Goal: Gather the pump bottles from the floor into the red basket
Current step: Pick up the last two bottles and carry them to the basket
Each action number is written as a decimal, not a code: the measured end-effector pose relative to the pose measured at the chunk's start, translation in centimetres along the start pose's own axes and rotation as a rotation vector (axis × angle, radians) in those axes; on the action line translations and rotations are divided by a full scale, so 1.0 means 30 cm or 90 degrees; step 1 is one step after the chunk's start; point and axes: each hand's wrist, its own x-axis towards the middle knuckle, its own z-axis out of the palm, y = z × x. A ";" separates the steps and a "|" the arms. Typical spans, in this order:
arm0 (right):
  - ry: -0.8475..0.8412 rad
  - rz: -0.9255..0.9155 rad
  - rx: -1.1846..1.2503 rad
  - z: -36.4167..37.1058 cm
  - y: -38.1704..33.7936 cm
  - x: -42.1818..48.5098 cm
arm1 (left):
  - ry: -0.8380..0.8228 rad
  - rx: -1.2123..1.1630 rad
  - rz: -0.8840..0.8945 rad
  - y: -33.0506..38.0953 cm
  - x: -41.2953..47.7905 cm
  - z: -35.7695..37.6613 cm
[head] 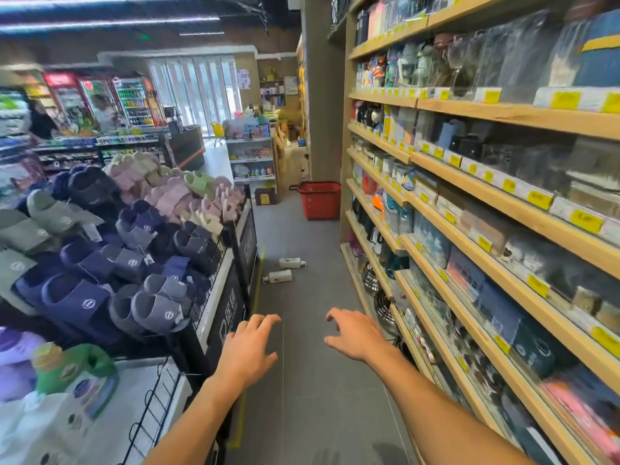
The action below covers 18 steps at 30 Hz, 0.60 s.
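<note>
Two white pump bottles lie on their sides on the grey floor of the aisle: the nearer bottle (pixel 277 276) with its pump to the left, the farther bottle (pixel 292 263) with its pump to the right. A red basket (pixel 319 200) stands on the floor farther down, against the pillar. My left hand (pixel 250 347) and my right hand (pixel 355 333) are stretched out in front of me above the floor, well short of the bottles. Both hands have loosely spread fingers and hold nothing.
Wooden shelves (pixel 469 209) packed with goods line the right side of the aisle. On the left a black wire display rack (pixel 231 263) holds several slippers. A small brown box (pixel 265 197) sits beside the basket. People stand far off at the left.
</note>
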 end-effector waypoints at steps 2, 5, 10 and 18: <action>0.002 0.003 -0.003 -0.011 -0.008 0.076 | 0.001 -0.001 0.004 -0.032 0.079 -0.003; -0.003 0.009 -0.014 -0.021 -0.029 0.189 | 0.009 -0.002 0.012 -0.088 0.189 -0.013; 0.029 0.016 -0.001 -0.037 -0.068 0.370 | 0.017 -0.007 0.018 -0.191 0.381 -0.029; 0.028 0.022 -0.004 -0.037 -0.071 0.651 | 0.010 -0.019 0.030 -0.287 0.659 -0.011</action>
